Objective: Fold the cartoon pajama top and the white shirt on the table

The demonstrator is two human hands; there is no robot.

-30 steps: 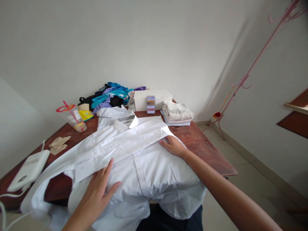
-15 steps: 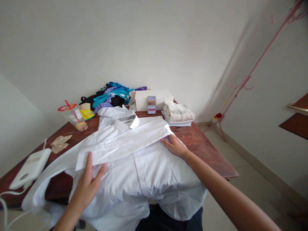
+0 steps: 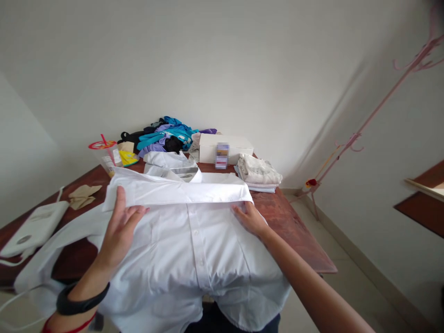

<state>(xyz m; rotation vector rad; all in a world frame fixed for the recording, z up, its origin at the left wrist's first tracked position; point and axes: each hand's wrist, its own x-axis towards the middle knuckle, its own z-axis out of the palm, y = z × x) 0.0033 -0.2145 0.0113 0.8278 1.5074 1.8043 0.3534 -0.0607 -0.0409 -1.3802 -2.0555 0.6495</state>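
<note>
A white button-up shirt (image 3: 173, 240) lies front up across the table, its collar at the far side and its hem hanging over the near edge. One sleeve (image 3: 180, 192) is folded across the chest. At the cuff end on the left, my left hand (image 3: 120, 231) grips the sleeve, which is raised off the shirt there. My right hand (image 3: 251, 219) is at the folded shoulder edge, holding the sleeve with its fingertips hidden by the cloth. The other sleeve (image 3: 65, 236) trails off to the left.
On the wooden table (image 3: 294, 231) are a folded clothes stack (image 3: 260, 171), a white box (image 3: 236, 143), a heap of clothes (image 3: 169, 136), a plastic cup (image 3: 109, 157), a crumpled napkin (image 3: 83, 196) and a white corded device (image 3: 34, 229). A pink coat rack (image 3: 374, 111) leans at right.
My left hand has moved up and away with the cuff end, so the sleeve now runs straighter across the chest. My right hand stays near the shoulder. The view has shifted slightly.
</note>
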